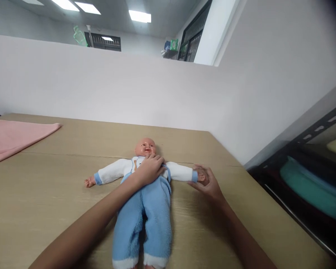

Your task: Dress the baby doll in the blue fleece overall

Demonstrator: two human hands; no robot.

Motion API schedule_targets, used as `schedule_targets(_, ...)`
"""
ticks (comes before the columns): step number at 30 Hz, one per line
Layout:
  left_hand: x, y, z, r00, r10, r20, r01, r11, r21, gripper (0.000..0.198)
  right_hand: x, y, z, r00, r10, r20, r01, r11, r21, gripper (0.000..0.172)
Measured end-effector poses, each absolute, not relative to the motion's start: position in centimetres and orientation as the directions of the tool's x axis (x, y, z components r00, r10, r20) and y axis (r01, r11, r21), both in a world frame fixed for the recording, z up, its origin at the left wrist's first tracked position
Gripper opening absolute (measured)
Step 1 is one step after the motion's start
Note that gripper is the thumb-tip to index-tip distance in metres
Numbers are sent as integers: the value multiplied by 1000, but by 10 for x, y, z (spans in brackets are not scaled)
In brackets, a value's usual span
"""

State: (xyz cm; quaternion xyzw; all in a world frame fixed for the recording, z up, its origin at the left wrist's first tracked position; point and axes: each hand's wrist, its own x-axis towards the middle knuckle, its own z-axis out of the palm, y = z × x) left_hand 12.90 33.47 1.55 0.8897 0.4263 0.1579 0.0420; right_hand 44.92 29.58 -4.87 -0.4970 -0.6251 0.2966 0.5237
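Both bare arms reach forward, grips apart.
Left grip [149,170] lies palm down, fingers bent, forearm slanting in from lower left; right grip [208,183] is cupped palm inward, thumb and fingers curled closed.

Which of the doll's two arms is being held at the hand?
The arm on the picture's right: the right hand holds its bare hand. The other arm lies untouched on the table; the left hand rests on the doll's chest.

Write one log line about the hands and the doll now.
left hand: on chest of doll | right hand: holds doll's hand | doll: on back on table, arms out | pink cloth: far left
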Motion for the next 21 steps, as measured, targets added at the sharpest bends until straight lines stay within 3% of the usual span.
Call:
schedule_targets(5,120,338,3,620,676,399,558,-737,382,23,435,303,-42,94,951,294,130,281,-951,78)
schedule_targets(9,118,337,4,658,557,506,346,-821,454,27,406,318,-32,48,943,328,145,319,-937,79)
schedule_targets(14,114,331,10,629,485,608,234,-864,447,35,366,328,-32,-150,901,406,161,428,-889,72)
schedule_targets(21,111,328,8,427,533,730,111,-833,543,34,348,315,-40,-256,851,459,193,510,-838,60)
